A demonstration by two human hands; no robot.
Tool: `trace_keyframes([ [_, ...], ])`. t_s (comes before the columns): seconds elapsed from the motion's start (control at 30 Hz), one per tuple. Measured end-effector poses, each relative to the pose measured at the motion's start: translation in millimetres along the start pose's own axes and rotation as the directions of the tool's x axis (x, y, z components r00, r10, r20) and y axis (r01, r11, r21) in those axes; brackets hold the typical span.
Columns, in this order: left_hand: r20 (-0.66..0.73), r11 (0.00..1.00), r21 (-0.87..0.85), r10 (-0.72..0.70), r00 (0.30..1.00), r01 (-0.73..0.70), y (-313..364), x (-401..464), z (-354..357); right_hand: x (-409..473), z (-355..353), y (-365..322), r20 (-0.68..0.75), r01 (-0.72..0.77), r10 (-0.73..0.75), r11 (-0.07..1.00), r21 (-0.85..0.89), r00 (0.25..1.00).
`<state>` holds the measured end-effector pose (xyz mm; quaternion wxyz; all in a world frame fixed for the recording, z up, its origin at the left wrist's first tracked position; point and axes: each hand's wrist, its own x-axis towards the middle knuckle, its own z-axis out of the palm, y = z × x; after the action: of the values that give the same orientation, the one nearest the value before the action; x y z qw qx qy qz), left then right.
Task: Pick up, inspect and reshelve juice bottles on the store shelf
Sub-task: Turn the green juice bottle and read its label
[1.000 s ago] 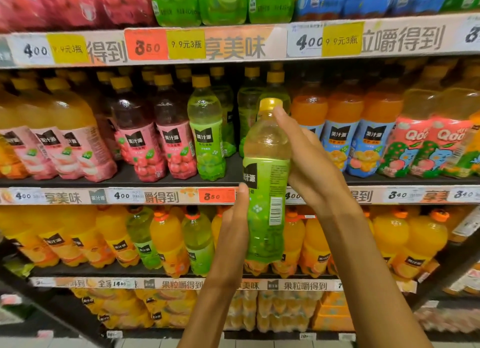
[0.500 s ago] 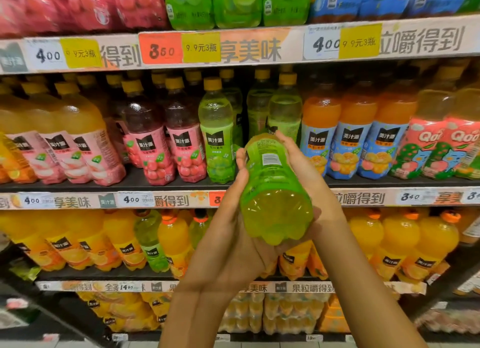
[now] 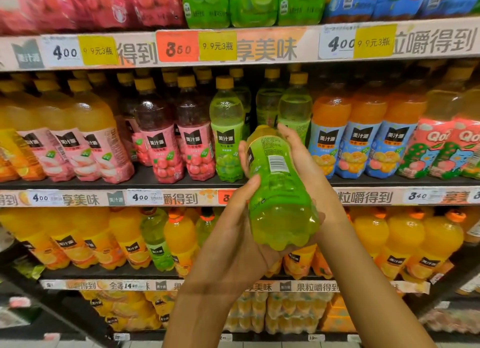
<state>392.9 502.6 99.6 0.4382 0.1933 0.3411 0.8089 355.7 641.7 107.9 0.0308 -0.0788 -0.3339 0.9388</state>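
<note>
The store shelf (image 3: 181,185) runs full width in tiers of yellow-capped juice bottles, glossy clear plastic with shrink labels, behind paper price strips. At the centre the green juice bottle (image 3: 279,191) lies tipped, cap toward 12 o'clock and lobed base toward 6, barcode up; full, it looks fairly heavy, stiff but slightly squeezable and slick, best held round the labelled waist. The left hand (image 3: 233,233) cups its base from 8 o'clock, while the right hand (image 3: 309,165) wraps its flank from 3 o'clock
</note>
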Motion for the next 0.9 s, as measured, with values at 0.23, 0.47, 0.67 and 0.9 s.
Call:
trace_keyframes([
  [0.23, -0.070, 0.880, 0.471, 0.105, 0.992, -0.060, -6, -10, -16, -8, 5, -9, 0.089, 0.190, -0.171, 0.932, -0.308, 0.981],
  [0.47, -0.036, 0.753, 0.642, 0.219, 0.975, -0.145, -13, 2, -27, -28, 15, -15, 0.223, 0.436, -0.374, 0.776, -0.456, 0.900],
  [0.67, 0.075, 0.632, 0.734, 0.289, 0.954, -0.249, -16, 14, -37, -46, 20, -13, 0.491, 0.641, -0.428, 0.622, -0.449, 0.759],
  [0.9, 0.147, 0.473, 0.779, 0.501, 0.853, -0.412, -3, 19, -55, -72, 1, -9, 0.703, 0.726, -0.250, 0.437, -0.531, 0.666],
])
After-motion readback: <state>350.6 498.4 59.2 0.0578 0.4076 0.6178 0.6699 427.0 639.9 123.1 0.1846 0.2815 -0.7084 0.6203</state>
